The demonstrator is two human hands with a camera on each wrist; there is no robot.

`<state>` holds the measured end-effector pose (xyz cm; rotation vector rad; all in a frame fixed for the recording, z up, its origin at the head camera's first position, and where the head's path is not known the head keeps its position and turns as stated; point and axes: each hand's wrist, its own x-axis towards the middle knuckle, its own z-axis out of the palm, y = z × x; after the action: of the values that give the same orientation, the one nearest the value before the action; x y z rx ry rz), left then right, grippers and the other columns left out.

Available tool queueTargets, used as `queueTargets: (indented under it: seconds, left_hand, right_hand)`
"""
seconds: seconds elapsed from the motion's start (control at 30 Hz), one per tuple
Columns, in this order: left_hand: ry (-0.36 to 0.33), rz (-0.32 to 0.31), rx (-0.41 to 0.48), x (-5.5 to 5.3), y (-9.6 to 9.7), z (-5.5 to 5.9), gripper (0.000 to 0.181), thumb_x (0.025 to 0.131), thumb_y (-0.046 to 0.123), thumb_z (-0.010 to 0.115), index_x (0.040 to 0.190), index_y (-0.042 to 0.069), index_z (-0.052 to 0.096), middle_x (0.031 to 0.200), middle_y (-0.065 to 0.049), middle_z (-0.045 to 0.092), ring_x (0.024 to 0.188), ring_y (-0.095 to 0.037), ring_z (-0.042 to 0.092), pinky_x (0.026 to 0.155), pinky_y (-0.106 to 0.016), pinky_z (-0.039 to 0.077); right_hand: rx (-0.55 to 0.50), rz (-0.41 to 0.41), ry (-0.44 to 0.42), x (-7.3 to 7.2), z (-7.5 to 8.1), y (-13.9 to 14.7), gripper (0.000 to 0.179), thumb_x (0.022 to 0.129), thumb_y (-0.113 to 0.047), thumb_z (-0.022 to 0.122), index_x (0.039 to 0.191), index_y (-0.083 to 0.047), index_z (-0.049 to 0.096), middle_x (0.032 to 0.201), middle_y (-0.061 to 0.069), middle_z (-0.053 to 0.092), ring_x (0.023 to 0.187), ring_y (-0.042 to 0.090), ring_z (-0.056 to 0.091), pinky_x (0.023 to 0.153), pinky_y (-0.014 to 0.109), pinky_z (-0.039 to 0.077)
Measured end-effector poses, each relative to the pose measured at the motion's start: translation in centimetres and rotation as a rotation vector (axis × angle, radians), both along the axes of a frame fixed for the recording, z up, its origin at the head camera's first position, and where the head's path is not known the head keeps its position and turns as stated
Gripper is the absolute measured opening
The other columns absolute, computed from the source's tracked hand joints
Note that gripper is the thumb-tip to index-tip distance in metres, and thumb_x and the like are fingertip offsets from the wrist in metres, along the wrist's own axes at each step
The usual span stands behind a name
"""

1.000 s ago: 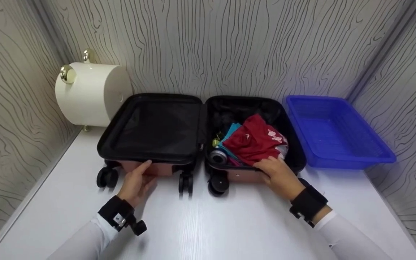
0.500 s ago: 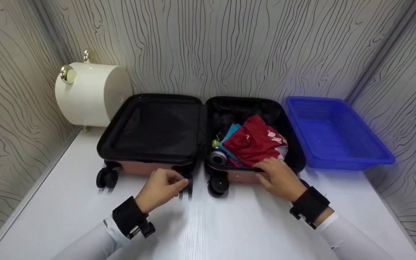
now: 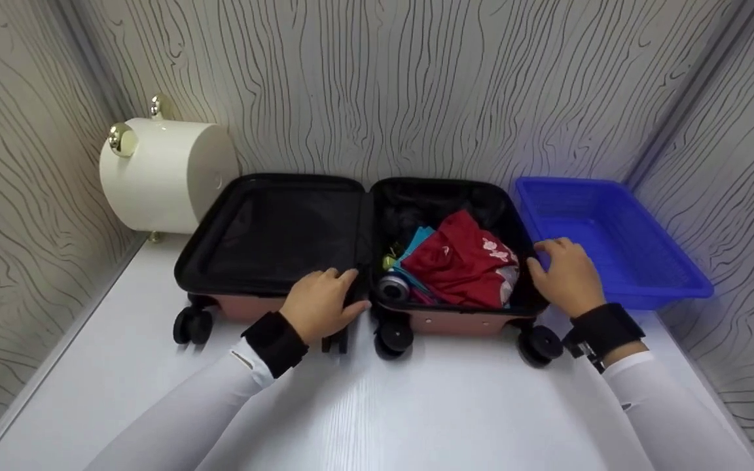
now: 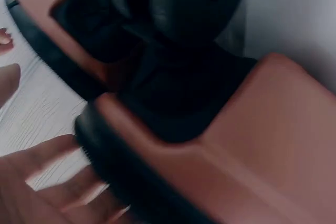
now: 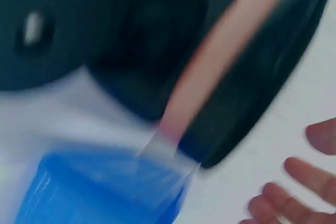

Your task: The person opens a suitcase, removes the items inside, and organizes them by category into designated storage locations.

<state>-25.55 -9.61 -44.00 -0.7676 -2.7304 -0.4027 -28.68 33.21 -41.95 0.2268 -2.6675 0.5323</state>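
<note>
A pink suitcase (image 3: pixel 449 322) with black lining lies spread open on the white table, wheels towards me. Its left half (image 3: pixel 285 235) shows only dark lining. In the right half lie a red garment (image 3: pixel 459 261) with white prints, a teal cloth (image 3: pixel 419 239), a round silver-and-black object (image 3: pixel 393 288) and something small and yellow (image 3: pixel 389 261). My left hand (image 3: pixel 321 306) is over the left half's front corner by the hinge, fingers extended near its rim. At the right half's outer edge, beside the basket, is my right hand (image 3: pixel 570 278), its fingers loosely bent; contact cannot be told.
To the right stands a blue plastic basket (image 3: pixel 665 291), close against the suitcase. A cream cylindrical case (image 3: pixel 154 176) with gold-coloured feet stands at the back left. Wood-grain patterned walls (image 3: pixel 377 85) enclose the table on three sides.
My left hand has left the left half's front side and moved right to the hinge corner. My right hand has let go of the front rim and shifted right to the outer edge.
</note>
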Motion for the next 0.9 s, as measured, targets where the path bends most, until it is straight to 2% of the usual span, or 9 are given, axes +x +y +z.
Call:
queueTargets:
  seconds: [0.1, 0.17, 0.33, 0.47, 0.67, 0.9]
  left_hand:
    - [-0.003, 0.019, -0.016, -0.4, 0.2, -0.8, 0.048, 0.103, 0.043, 0.074, 0.116, -0.003, 0.073, 0.091, -0.02, 0.072, 0.082, -0.039, 0.071, 0.074, -0.053, 0.061]
    - [0.019, 0.036, -0.023, -0.6, 0.3, -1.2, 0.044, 0.103, 0.041, 0.076, 0.105, -0.002, 0.072, 0.085, -0.018, 0.069, 0.078, -0.036, 0.069, 0.07, -0.052, 0.06]
    - [0.082, 0.067, -0.042, -1.3, 0.4, -1.9, 0.043, 0.102, 0.04, 0.077, 0.095, -0.002, 0.073, 0.083, -0.018, 0.069, 0.076, -0.037, 0.07, 0.069, -0.051, 0.061]
    - [0.111, 0.075, -0.024, -1.7, 0.3, -1.9, 0.041, 0.103, 0.035, 0.076, 0.085, -0.002, 0.073, 0.079, -0.019, 0.071, 0.073, -0.038, 0.072, 0.066, -0.053, 0.061]
    - [0.148, 0.041, -0.001, -2.0, 0.1, -1.8, 0.041, 0.102, 0.028, 0.077, 0.07, 0.003, 0.069, 0.069, -0.018, 0.07, 0.065, -0.037, 0.072, 0.061, -0.054, 0.06]
    - [0.169, 0.014, -0.006, -1.5, 0.1, -2.0, 0.047, 0.101, 0.026, 0.076, 0.061, 0.007, 0.062, 0.063, -0.017, 0.067, 0.059, -0.037, 0.069, 0.057, -0.054, 0.059]
  right_hand:
    - [0.016, -0.07, -0.106, -1.0, 0.1, 1.9, 0.044, 0.105, -0.015, 0.06, 0.135, 0.017, 0.063, 0.132, 0.044, 0.063, 0.12, 0.064, 0.06, 0.101, 0.074, 0.048]
    - [0.024, -0.092, -0.167, -1.5, -0.2, 2.9, 0.048, 0.106, -0.015, 0.055, 0.139, 0.019, 0.058, 0.134, 0.046, 0.061, 0.12, 0.066, 0.061, 0.1, 0.075, 0.049]
    - [0.032, -0.101, -0.272, -2.3, -0.9, 4.3, 0.05, 0.105, -0.012, 0.047, 0.142, 0.021, 0.054, 0.135, 0.049, 0.058, 0.12, 0.068, 0.061, 0.098, 0.076, 0.05]
    - [0.037, -0.094, -0.286, -2.2, -1.0, 4.3, 0.048, 0.104, -0.008, 0.048, 0.143, 0.02, 0.054, 0.136, 0.048, 0.058, 0.12, 0.067, 0.061, 0.098, 0.076, 0.05]
    - [0.036, -0.05, -0.261, -1.2, -0.7, 3.9, 0.045, 0.103, -0.007, 0.054, 0.138, 0.022, 0.059, 0.133, 0.046, 0.062, 0.118, 0.065, 0.064, 0.097, 0.075, 0.051]
    - [0.013, -0.01, -0.256, 0.8, -0.9, 3.6, 0.043, 0.101, -0.006, 0.057, 0.133, 0.023, 0.062, 0.129, 0.044, 0.066, 0.098, 0.048, 0.071, 0.09, 0.07, 0.056]
